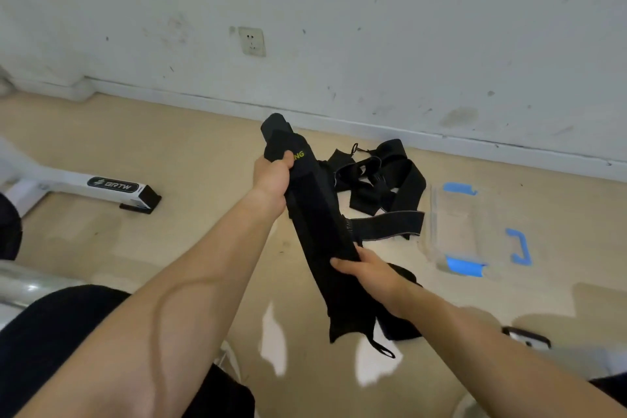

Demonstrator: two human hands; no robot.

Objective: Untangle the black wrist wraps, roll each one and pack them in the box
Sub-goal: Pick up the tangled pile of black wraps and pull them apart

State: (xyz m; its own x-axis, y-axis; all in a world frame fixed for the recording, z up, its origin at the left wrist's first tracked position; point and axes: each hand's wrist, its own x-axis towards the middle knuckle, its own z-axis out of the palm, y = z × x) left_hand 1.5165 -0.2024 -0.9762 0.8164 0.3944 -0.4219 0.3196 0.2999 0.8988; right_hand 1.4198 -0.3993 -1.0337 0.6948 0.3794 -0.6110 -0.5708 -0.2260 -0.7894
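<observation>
A long black wrist wrap (pixel 314 214) with yellow lettering is stretched out between my hands above the floor. My left hand (pixel 273 176) grips its upper end, where the wrap folds over. Lower down, my right hand (pixel 364 270) holds the wrap, and its tail with a thumb loop hangs below. A tangled heap of black wraps (pixel 380 180) lies on the floor behind, near the wall. To the right of the heap stands a clear plastic box (pixel 475 231) with blue latches, open on top.
The beige floor meets a white wall (pixel 339 44) at the back. A white and black equipment foot (pixel 115 188) lies at the left. My dark-clothed knees fill the bottom corners, and a metal bar (pixel 27 285) is at the lower left.
</observation>
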